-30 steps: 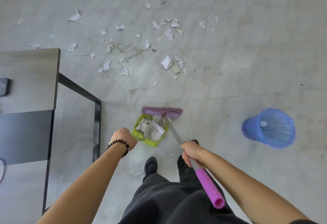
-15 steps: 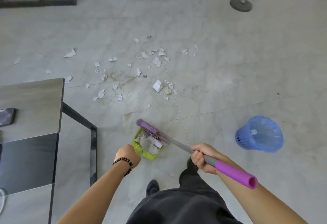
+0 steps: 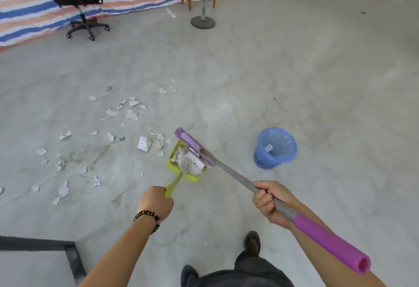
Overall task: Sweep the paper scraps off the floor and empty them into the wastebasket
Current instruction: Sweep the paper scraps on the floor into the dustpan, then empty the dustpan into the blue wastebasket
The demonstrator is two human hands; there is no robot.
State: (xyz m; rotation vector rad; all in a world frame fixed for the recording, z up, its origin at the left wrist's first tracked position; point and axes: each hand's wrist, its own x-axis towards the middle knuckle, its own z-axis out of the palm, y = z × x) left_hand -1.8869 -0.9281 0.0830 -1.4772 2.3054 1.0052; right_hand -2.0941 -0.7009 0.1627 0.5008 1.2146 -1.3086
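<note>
**Loaded dustpan in the left hand, wastebasket off to its right**

The left hand [image 3: 155, 203] is fisted round the thin lime-green plastic handle of the dustpan [image 3: 171, 164]. Its ribbed square pan reaches forward and slightly right from the fist, heaped with crumpled white paper scraps [image 3: 189, 161]. The right hand [image 3: 268, 198] wraps the grey metal shaft of the broom [image 3: 233, 176], whose flat purple head lies across the pan's right edge, over the load. The blue mesh wastebasket [image 3: 263, 162] stands upright to the right of the pan and apart from it, nearer the right hand. More scraps litter the tiled floor [image 3: 226, 71] to the left.
</note>
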